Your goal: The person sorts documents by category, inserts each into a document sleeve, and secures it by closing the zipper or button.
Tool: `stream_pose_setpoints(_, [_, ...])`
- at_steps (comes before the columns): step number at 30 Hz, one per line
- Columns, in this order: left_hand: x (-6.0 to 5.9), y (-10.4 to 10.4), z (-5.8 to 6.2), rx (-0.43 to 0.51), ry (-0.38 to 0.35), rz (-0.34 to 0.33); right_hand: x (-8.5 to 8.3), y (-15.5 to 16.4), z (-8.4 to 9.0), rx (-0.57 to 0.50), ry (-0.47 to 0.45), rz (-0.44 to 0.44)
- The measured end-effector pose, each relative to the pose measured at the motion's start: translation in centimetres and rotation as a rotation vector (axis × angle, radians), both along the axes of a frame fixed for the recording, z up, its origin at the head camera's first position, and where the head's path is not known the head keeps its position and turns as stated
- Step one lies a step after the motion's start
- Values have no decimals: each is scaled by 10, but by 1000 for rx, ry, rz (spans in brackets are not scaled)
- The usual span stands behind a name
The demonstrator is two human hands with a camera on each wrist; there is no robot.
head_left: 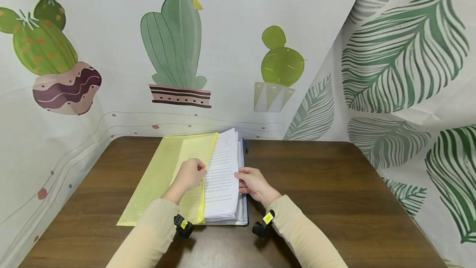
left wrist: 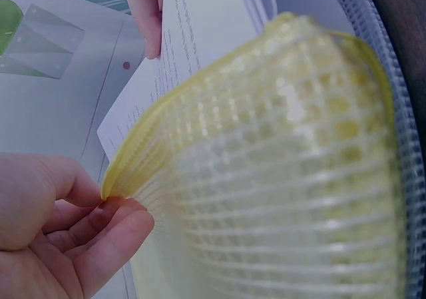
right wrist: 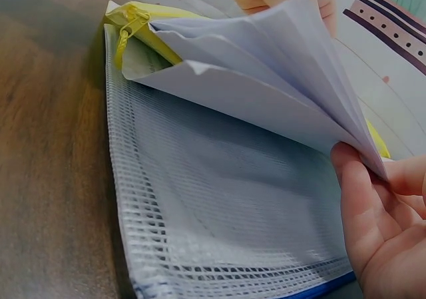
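Note:
A yellow mesh zip pouch (head_left: 163, 177) lies open on the brown table (head_left: 334, 185), its upper flap (left wrist: 279, 166) raised. My left hand (head_left: 198, 173) pinches that flap's edge between thumb and fingers (left wrist: 106, 212). A stack of printed paper sheets (head_left: 223, 173) lies at the pouch's mouth, fanned upward. My right hand (head_left: 241, 179) grips the right edge of the sheets (right wrist: 266, 92), fingers (right wrist: 353, 192) under them. Beneath lies a clear mesh pouch with a blue border (right wrist: 219, 212). The yellow zipper pull (right wrist: 130, 29) shows at the far corner.
Printed cloth with cacti (head_left: 174, 49) and green leaves (head_left: 401, 53) walls in the table at the back and both sides. Bare wood shows to the right of the pouches (head_left: 316, 202) and at the left front (head_left: 82, 226). Small trackers sit on both wrists.

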State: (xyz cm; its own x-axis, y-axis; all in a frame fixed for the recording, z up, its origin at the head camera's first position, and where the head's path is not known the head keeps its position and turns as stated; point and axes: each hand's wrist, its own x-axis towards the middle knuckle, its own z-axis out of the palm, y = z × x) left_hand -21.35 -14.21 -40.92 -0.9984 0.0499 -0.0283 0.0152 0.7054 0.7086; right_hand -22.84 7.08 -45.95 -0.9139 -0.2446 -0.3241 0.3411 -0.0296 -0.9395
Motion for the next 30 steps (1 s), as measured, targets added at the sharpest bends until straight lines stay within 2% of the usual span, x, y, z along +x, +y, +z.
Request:
stream_pose_setpoints(21, [0,1,1,22,-10,-3,-3,-8,-3,2,9,13])
stream_pose_setpoints(30, [0,2,0,36,-13,-8,-3,-14,-5,16,15,-19])
